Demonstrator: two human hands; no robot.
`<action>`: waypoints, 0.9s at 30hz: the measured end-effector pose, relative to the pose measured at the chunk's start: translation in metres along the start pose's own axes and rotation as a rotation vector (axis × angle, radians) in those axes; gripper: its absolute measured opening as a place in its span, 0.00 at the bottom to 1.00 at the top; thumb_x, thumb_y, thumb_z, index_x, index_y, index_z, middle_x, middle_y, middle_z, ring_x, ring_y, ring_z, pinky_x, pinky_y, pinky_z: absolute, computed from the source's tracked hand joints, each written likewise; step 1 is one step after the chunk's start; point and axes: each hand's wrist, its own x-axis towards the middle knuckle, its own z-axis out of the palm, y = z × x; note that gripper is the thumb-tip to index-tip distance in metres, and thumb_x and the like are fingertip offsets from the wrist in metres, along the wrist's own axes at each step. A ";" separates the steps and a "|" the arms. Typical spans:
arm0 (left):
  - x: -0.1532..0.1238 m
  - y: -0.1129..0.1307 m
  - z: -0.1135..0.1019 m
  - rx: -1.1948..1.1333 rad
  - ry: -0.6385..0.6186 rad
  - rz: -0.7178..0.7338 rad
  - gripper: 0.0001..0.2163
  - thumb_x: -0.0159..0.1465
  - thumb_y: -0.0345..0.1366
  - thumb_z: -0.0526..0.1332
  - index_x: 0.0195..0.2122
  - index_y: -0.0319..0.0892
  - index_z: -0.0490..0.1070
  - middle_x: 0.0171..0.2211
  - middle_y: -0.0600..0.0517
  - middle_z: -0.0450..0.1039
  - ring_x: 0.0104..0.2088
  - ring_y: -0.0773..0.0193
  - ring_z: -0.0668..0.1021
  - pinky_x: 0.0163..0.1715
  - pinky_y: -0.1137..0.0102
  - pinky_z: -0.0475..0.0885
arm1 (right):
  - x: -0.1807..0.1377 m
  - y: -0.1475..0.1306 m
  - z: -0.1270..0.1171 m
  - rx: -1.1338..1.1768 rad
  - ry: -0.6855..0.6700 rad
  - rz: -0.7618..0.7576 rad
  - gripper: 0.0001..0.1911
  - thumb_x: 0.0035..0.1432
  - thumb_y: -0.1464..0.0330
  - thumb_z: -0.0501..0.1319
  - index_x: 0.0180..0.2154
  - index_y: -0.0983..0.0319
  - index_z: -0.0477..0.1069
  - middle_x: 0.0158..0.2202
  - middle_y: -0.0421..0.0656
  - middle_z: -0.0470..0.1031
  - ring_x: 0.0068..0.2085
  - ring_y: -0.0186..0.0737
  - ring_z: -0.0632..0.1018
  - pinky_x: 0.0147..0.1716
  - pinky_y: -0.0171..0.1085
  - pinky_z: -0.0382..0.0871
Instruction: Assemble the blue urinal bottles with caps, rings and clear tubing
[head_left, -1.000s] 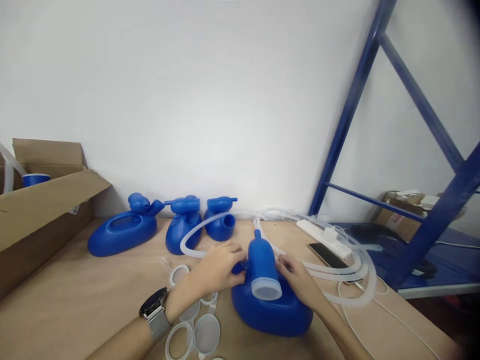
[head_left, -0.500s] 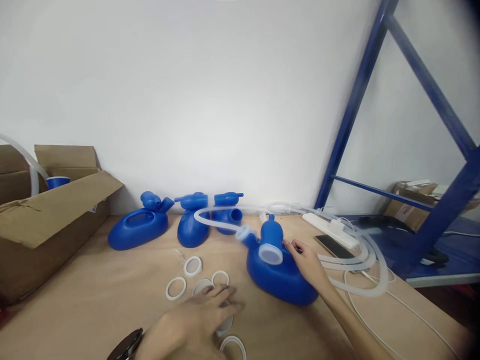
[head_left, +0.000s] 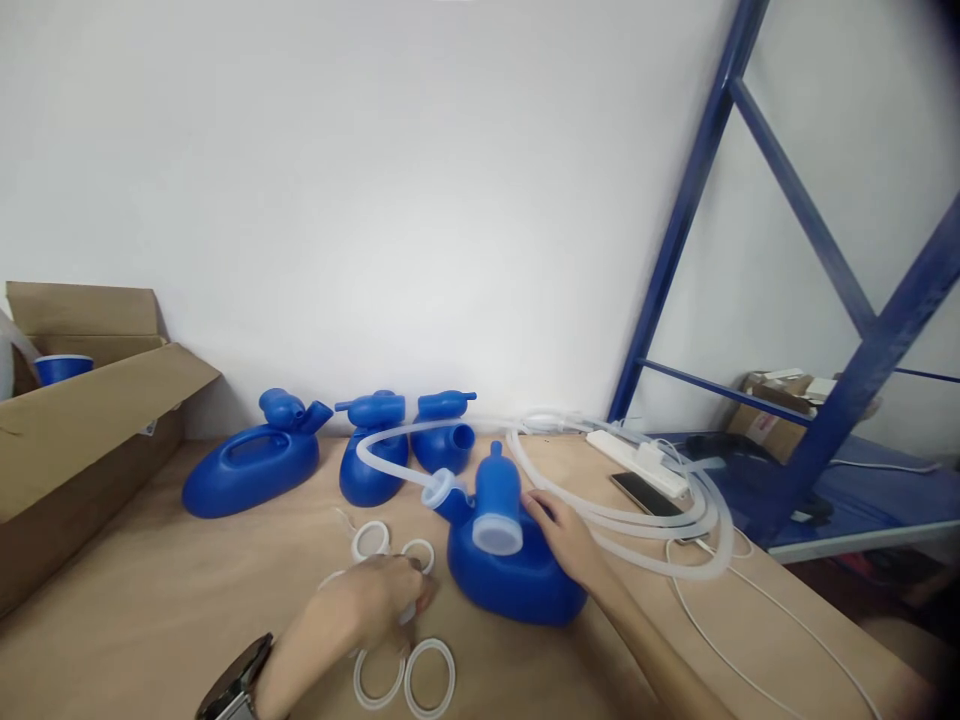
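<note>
On the table in front of me lies a blue urinal bottle (head_left: 517, 590), its handle side up. A blue cup-shaped funnel with a whitish cap (head_left: 498, 510) rests on top of it. My right hand (head_left: 559, 530) grips the bottle just right of the funnel, some fingers hidden. A clear tube (head_left: 390, 467) joins the bottle's neck through a whitish cap (head_left: 438, 487). My left hand (head_left: 379, 600), with a watch at the wrist, reaches down among several white rings (head_left: 430, 678). Its fingers are curled in; a bit of white shows under them, too covered to name.
Three more blue urinal bottles (head_left: 251, 470) stand along the wall. An opened cardboard box (head_left: 97, 430) is at the left. Coiled tube, a power strip (head_left: 637, 463), a phone (head_left: 645, 492) and white cables lie right, near a blue metal rack (head_left: 675, 220).
The view has turned slightly right. My left hand's fingers, spread over the rings before, are now curled in among them. My right hand stays on the bottle.
</note>
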 end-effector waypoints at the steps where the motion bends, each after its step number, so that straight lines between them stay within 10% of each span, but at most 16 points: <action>1: -0.005 -0.006 -0.004 -0.018 0.015 -0.013 0.18 0.54 0.33 0.73 0.47 0.49 0.80 0.49 0.47 0.81 0.48 0.42 0.82 0.44 0.57 0.78 | 0.000 -0.004 0.007 0.007 -0.012 -0.014 0.31 0.65 0.40 0.53 0.40 0.58 0.79 0.49 0.49 0.82 0.53 0.57 0.78 0.57 0.50 0.68; 9: -0.063 -0.080 -0.052 -0.549 0.449 -0.282 0.26 0.64 0.65 0.57 0.38 0.46 0.76 0.36 0.49 0.80 0.40 0.47 0.81 0.40 0.62 0.75 | 0.006 -0.033 0.043 0.084 -0.137 -0.137 0.31 0.67 0.41 0.52 0.32 0.60 0.76 0.40 0.47 0.81 0.45 0.50 0.79 0.51 0.45 0.70; 13: -0.061 -0.107 -0.055 -0.969 0.597 -0.531 0.32 0.61 0.69 0.59 0.50 0.44 0.67 0.48 0.45 0.78 0.46 0.48 0.82 0.38 0.64 0.77 | 0.008 -0.043 0.050 0.158 -0.235 -0.198 0.33 0.66 0.40 0.53 0.34 0.61 0.78 0.44 0.48 0.82 0.48 0.51 0.80 0.54 0.45 0.70; 19: -0.019 -0.102 -0.037 -1.315 0.560 -0.301 0.37 0.51 0.60 0.73 0.52 0.37 0.69 0.28 0.53 0.73 0.25 0.62 0.75 0.27 0.68 0.72 | 0.010 -0.050 0.064 0.230 -0.350 -0.256 0.34 0.66 0.39 0.55 0.33 0.61 0.80 0.47 0.50 0.82 0.50 0.52 0.80 0.55 0.47 0.70; 23: -0.025 -0.096 -0.050 -1.297 0.824 -0.111 0.33 0.56 0.59 0.70 0.53 0.37 0.73 0.21 0.60 0.61 0.23 0.67 0.66 0.27 0.72 0.65 | 0.013 -0.051 0.068 0.254 -0.370 -0.262 0.34 0.65 0.39 0.56 0.31 0.62 0.79 0.47 0.50 0.82 0.49 0.52 0.80 0.54 0.47 0.70; 27: -0.065 -0.092 -0.067 -1.297 1.116 0.104 0.29 0.57 0.50 0.75 0.56 0.40 0.75 0.24 0.55 0.71 0.26 0.66 0.71 0.28 0.73 0.67 | 0.015 -0.048 0.069 0.257 -0.346 -0.241 0.34 0.64 0.39 0.57 0.28 0.62 0.77 0.43 0.50 0.82 0.46 0.51 0.80 0.51 0.46 0.70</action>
